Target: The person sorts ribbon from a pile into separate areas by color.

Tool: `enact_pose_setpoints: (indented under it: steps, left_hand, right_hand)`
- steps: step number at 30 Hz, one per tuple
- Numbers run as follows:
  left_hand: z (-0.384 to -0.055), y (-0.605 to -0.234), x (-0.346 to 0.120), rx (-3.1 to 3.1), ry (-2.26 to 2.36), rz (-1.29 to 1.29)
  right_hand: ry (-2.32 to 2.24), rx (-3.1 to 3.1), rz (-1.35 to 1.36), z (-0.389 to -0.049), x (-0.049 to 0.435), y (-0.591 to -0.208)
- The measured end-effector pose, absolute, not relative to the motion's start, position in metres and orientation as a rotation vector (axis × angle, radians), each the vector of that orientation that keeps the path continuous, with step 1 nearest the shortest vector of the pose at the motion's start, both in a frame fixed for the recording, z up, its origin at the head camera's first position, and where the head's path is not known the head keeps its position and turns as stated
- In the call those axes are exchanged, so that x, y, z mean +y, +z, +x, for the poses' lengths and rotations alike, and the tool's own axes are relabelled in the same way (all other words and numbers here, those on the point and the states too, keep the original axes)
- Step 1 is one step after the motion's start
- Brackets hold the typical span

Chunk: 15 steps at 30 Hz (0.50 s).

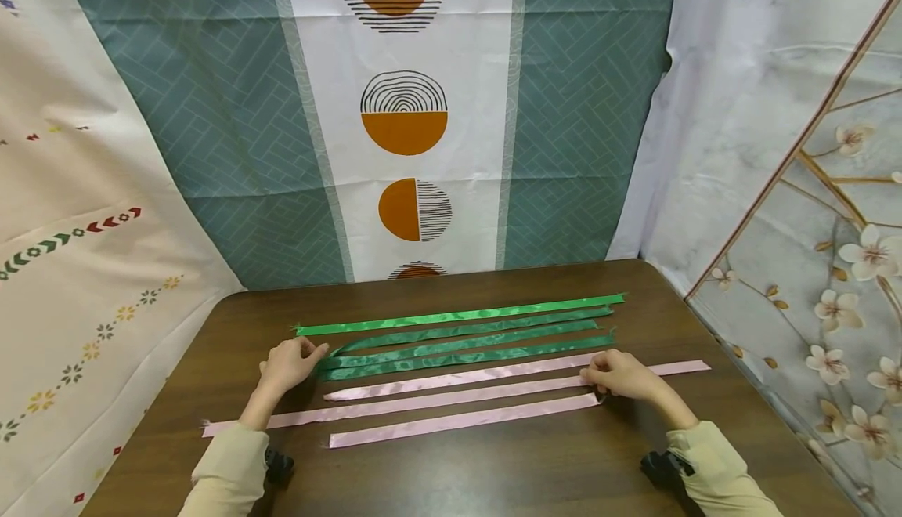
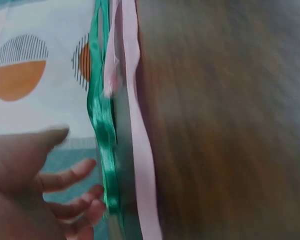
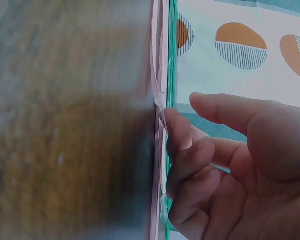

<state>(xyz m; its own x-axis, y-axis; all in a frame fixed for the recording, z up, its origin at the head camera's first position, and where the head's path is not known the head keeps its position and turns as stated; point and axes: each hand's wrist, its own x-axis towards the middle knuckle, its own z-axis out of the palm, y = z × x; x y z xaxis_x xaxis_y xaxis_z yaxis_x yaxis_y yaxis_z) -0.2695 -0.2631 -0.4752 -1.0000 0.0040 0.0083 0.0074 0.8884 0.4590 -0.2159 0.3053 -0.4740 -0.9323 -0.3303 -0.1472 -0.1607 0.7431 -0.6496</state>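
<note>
Satin ribbons lie side by side across the table in the head view. Farthest is a bright green ribbon, then several darker green strands, whose left ends come together. Nearer lie an upper pink strip, a longer middle pink strip and a near pink strip. My left hand is beside the green strands' left ends, thumb apart from the fingers in the left wrist view. Over the pink strips' right part is my right hand; its fingers are loosely bent by a pink ribbon, thumb apart.
The ribbons rest on a brown wooden table with rounded far corners. Behind it hangs a green and white patterned cloth. A cream cloth hangs at the left, and a flowered cloth at the right.
</note>
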Motion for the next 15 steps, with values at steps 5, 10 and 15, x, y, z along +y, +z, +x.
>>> enact_pose_setpoints:
  steps: [5, 10, 15]
  left_hand:
    - [-0.283, -0.481, -0.242, -3.053, -0.590, -0.077]
    - [-0.291, -0.479, -0.233, -3.093, -0.493, -0.059]
    - [-0.290, -0.478, -0.240, -3.129, -0.585, -0.046]
  right_hand:
    - [-0.970, 2.702, -0.373, -0.214, 0.305, -0.475]
    - [-0.974, 2.690, -0.386, -0.213, 0.303, -0.475]
    - [-0.982, 2.695, -0.390, -0.211, 0.305, -0.474]
